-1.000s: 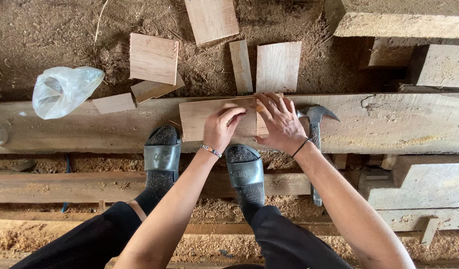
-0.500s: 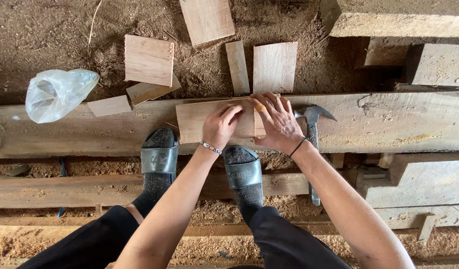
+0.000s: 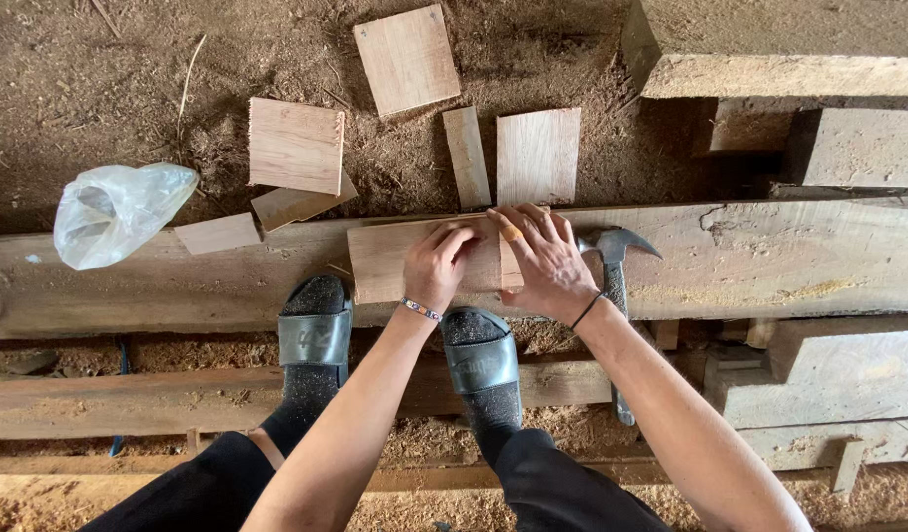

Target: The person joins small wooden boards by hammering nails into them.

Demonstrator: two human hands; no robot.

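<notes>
Left hand (image 3: pixel 439 264) stays curled, fingertips pressing on the small board (image 3: pixel 395 258) that lies across the long plank (image 3: pixel 769 261); right hand (image 3: pixel 544 264) lies flat w/ fingers spread over the board's right end. Vs a sec ago hardly any change: both hands keep the same spots, board hasn't shifted. Claw hammer (image 3: pixel 614 266) rests untouched just right of the right hand, plastic bag (image 3: pixel 114 212) well off to the left

Your single head camera looks straight down, close over your hands, the long plank (image 3: pixel 769 261) and sawdust floor (image 3: pixel 99 89).
</notes>
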